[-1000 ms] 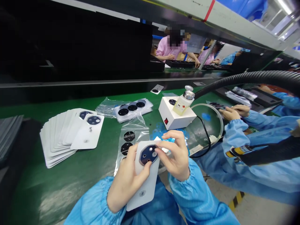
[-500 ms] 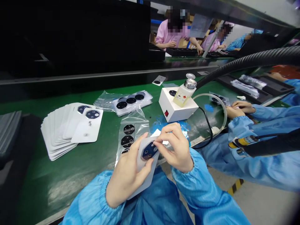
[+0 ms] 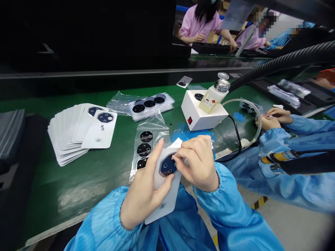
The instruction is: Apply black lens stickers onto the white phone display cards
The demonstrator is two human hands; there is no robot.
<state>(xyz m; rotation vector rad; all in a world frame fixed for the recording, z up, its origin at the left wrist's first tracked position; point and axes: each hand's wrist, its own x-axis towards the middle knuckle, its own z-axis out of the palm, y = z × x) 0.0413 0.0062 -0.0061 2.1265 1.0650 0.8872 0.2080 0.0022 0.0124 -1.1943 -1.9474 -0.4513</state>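
The person's left hand [image 3: 143, 197] is holding a white card [image 3: 167, 204], with the index finger rising along the card's far edge and the thumb pressing across its face. A dark octagonal lens piece [image 3: 167, 165] is sitting on the card, just above that thumb. The right hand [image 3: 199, 165] is curling in tightly, its fingertips [image 3: 175, 158] closing narrowly at the piece's edge, though I cannot tell whether they are gripping it. Just left of the left index finger, a clear plastic bag [image 3: 148, 150] of dark octagonal pieces is lying on the green mat [image 3: 78, 184]. Beyond the right fingers, a white box [image 3: 195, 116] is carrying a dispenser bottle [image 3: 213, 97]. Well to the right of those fingers, a co-worker's hands [image 3: 273, 118] are working near a clear ring [image 3: 258, 118].
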